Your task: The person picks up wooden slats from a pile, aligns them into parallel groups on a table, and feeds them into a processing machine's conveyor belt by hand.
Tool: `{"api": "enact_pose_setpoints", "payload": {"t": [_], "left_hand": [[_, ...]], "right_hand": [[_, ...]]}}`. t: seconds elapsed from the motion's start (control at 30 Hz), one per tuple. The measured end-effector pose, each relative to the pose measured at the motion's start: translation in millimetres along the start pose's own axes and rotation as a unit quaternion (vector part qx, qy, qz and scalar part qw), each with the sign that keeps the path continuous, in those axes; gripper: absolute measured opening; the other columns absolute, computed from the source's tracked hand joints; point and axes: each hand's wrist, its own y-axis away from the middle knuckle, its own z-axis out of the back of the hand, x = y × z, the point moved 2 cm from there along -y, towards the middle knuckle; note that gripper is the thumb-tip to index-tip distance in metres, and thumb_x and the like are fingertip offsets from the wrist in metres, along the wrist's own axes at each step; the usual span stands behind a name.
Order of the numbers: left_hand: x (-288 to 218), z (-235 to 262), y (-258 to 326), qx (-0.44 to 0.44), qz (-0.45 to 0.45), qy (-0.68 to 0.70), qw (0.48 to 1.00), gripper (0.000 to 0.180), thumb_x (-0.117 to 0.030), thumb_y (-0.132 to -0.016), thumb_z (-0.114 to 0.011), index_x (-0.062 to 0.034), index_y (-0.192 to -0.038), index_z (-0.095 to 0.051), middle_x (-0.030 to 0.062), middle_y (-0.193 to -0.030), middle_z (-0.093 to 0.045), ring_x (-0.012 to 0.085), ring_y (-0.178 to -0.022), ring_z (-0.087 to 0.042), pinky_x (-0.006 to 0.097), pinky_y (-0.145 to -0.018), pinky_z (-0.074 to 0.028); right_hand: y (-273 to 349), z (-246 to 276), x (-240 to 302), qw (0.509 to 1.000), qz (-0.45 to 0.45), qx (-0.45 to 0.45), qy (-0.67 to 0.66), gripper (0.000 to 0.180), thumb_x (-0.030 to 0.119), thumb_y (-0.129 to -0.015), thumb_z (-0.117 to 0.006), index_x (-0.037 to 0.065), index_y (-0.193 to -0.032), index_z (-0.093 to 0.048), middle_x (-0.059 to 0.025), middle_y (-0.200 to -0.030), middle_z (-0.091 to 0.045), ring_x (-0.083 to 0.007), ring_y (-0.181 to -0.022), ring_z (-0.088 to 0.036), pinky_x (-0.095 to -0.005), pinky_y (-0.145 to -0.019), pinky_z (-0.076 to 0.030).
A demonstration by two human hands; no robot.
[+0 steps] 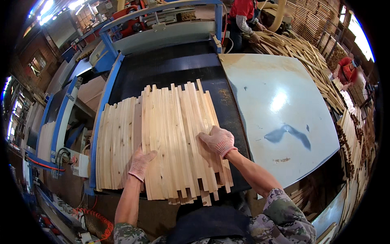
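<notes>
Both gloved hands lie flat and wide on the wooden slats (170, 134): left hand (141, 162), right hand (218, 140). The slats cover the black belt (170, 67). A grey worktop (280, 110) sits beside its right edge.

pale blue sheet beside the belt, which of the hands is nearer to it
Right. The right hand lies on the wooden slats near the pale blue sheet; the left hand rests farther left.
</notes>
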Motion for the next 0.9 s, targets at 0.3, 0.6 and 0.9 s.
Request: {"api": "enact_pose_setpoints", "payload": {"t": [0.3,0.6,0.9], "left_hand": [[-11.9,-26.9,26.5,-0.003,-0.018,0.000,1.000,0.053,-0.009,-0.092,-0.070,0.0025,-0.141,-0.053,0.0177,-0.121,-0.069,0.0252,-0.110,-0.068,0.038,-0.097,-0.059],[-18.4,-203.2,43.8,0.115,-0.046,-0.029,0.992,0.053,-0.015,-0.098,-0.069,-0.0033,-0.147,-0.053,0.0140,-0.129,-0.069,0.0224,-0.116,-0.067,0.038,-0.105,-0.053],[37.4,-371.3,22.2,0.096,-0.056,-0.059,0.992,0.075,-0.012,-0.090,-0.076,-0.0012,-0.155,-0.039,0.0141,-0.135,-0.065,0.0234,-0.125,-0.060,0.039,-0.112,-0.046]], "right_hand": [[13.8,37.8,-22.8,0.999,0.040,0.008,-0.018,0.071,0.067,-0.082,-0.068,-0.002,-0.100,-0.069,-0.0242,-0.089,-0.073,-0.0360,-0.090,-0.074,-0.0440,-0.081,-0.057],[35.6,150.8,-171.2,0.991,-0.039,-0.076,-0.105,0.062,0.058,-0.082,-0.073,-0.002,-0.098,-0.071,-0.0168,-0.084,-0.074,-0.0313,-0.084,-0.072,-0.0405,-0.083,-0.056],[26.0,175.9,-359.4,0.989,-0.088,-0.103,-0.067,0.059,0.057,-0.084,-0.073,-0.002,-0.087,-0.068,-0.0198,-0.079,-0.070,-0.0348,-0.077,-0.069,-0.0443,-0.076,-0.054]]}}
